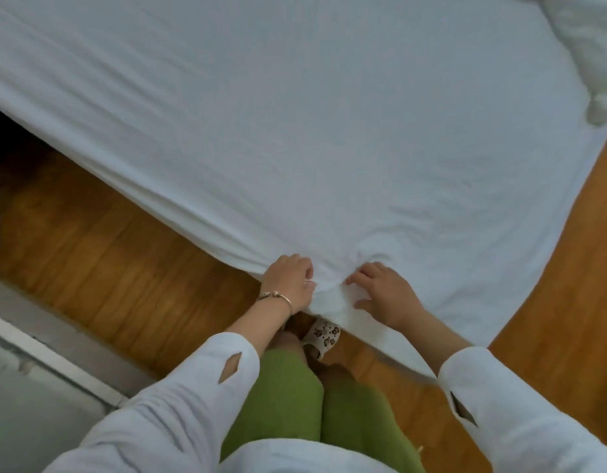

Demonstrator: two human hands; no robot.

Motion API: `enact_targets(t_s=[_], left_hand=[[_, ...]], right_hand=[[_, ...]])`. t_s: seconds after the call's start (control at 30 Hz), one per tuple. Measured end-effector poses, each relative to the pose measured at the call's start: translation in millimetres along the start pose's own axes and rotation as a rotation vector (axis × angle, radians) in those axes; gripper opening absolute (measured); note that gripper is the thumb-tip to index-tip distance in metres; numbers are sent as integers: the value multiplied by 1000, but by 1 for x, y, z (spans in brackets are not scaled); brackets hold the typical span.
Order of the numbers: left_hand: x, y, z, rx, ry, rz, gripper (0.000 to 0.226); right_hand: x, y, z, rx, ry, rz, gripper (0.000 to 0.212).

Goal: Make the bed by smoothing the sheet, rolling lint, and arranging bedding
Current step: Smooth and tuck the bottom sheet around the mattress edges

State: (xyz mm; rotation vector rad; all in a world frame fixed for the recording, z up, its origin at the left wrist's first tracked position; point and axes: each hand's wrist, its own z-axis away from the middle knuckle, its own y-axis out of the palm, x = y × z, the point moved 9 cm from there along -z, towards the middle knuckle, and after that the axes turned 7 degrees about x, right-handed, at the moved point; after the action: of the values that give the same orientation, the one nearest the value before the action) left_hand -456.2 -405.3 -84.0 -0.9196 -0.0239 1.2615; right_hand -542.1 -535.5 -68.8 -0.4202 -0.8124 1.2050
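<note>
A white sheet [295, 114] covers the bed and fills most of the head view. At the bed's near corner my left hand [290, 279] grips a bunch of the sheet, and folds run from it along the left edge. My right hand [384, 293] rests on the sheet just right of that corner, fingers spread and bent against the cloth. A rumpled white duvet or pillow [588, 46] lies at the far right of the bed.
Wooden floor [107, 240] runs along the bed's left side and also at the right. A pale door frame or threshold [56, 353] crosses the lower left. My green trousers and a patterned slipper [324, 336] stand against the bed's corner.
</note>
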Motion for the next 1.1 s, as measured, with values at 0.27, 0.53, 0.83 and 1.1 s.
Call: enact_targets(t_s=[0.27, 0.53, 0.83, 1.1], left_hand=[[-78, 75, 13, -30, 70, 181, 51], [-116, 99, 9, -402, -240, 374, 18], [-139, 125, 37, -210, -360, 391, 6], [-123, 160, 49, -348, -544, 494, 15]], right_hand=[[-57, 2, 58, -71, 2, 165, 62], [-60, -1, 32, 50, -220, 302, 15], [-49, 16, 67, 141, -394, 383, 21], [-103, 57, 93, 177, -366, 284, 42]])
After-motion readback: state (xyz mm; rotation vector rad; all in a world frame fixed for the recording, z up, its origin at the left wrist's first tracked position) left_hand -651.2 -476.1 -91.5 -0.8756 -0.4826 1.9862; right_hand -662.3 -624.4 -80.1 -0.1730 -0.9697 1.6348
